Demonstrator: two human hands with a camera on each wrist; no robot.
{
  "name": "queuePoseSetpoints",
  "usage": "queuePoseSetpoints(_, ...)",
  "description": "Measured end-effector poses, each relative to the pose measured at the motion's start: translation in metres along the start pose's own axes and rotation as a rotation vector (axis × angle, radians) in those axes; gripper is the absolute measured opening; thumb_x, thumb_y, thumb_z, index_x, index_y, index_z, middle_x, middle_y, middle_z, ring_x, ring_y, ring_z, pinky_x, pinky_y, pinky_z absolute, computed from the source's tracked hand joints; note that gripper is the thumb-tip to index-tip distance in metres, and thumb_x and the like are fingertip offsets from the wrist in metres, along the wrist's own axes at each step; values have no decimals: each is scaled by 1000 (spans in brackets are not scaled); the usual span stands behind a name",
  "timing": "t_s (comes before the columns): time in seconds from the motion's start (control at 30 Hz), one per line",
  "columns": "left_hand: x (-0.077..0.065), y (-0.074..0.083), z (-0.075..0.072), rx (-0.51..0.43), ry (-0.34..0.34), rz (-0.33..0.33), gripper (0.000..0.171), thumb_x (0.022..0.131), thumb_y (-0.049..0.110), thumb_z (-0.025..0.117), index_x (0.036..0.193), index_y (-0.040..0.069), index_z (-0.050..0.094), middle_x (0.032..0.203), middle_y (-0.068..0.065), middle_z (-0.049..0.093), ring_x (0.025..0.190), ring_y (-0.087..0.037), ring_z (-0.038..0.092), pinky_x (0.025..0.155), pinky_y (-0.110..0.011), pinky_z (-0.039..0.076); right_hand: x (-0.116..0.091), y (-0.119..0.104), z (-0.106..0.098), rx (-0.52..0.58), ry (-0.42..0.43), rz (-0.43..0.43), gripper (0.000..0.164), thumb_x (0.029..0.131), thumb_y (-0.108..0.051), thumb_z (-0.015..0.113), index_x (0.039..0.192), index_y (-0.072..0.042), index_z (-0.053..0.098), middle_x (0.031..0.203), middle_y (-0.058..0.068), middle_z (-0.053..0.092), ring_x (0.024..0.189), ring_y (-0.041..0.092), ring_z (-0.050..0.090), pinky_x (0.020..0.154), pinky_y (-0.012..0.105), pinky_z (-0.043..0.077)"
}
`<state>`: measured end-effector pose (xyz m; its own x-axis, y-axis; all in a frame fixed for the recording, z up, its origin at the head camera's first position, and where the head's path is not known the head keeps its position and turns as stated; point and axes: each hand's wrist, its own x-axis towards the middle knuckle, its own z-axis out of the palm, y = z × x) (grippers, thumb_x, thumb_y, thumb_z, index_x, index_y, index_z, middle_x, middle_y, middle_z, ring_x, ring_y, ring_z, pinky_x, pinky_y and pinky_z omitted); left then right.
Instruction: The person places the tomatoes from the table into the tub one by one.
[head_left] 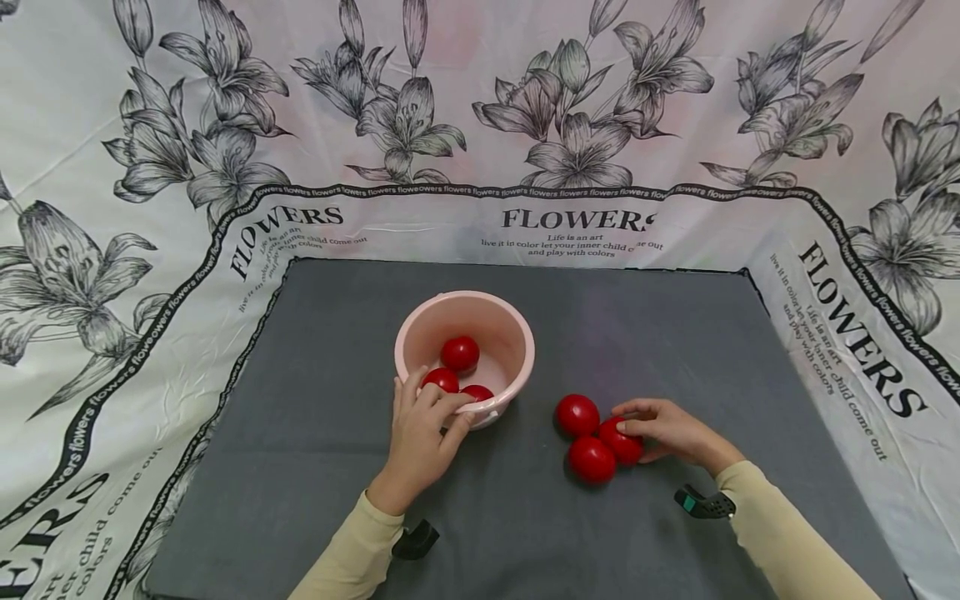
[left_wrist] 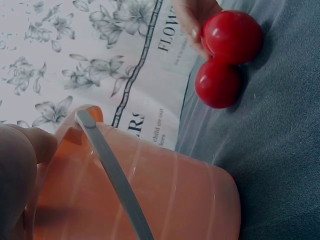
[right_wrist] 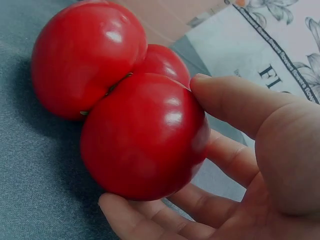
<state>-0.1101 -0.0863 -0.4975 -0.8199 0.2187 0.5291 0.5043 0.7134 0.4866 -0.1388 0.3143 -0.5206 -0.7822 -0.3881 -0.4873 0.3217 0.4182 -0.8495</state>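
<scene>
A pink bucket (head_left: 517,350) stands on the grey surface with three red tomatoes (head_left: 460,355) inside. My left hand (head_left: 422,433) grips its near rim, fingers over the edge and thumb outside. In the left wrist view, the bucket's grey handle (left_wrist: 114,175) hangs along its wall. To the right of the bucket, three more tomatoes sit bunched together: one at the back (head_left: 577,415), one in front (head_left: 592,460) and one on the right. My right hand (head_left: 678,433) holds the right-hand tomato (right_wrist: 145,137), thumb on one side and fingers curled round the other.
A dark grey cloth (head_left: 330,358) covers the work area. Around it lies a white sheet (head_left: 420,229) printed with flowers and lettering. Black straps (head_left: 415,540) sit at both wrists.
</scene>
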Motion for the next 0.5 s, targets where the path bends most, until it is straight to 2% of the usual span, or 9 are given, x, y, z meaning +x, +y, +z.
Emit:
queuePoseSetpoints(0.37, 1, 1, 0, -1, -1, 2, 24, 88, 30, 74, 108, 17, 78, 101, -10, 69, 134, -39, 48, 108, -84, 24, 0, -3, -7, 35, 31, 2, 56, 101, -21, 61, 143, 12, 44, 122, 9, 64, 99, 18, 65, 80, 47, 63)
queuePoseSetpoints(0.5, 1, 1, 0, 8, 11, 6, 23, 87, 30, 75, 107, 17, 78, 102, -11, 69, 134, -40, 47, 108, -84, 24, 2, -8, -15, 47, 67, 11, 55, 102, -23, 60, 144, 10, 45, 122, 7, 64, 101, 18, 64, 82, 48, 63)
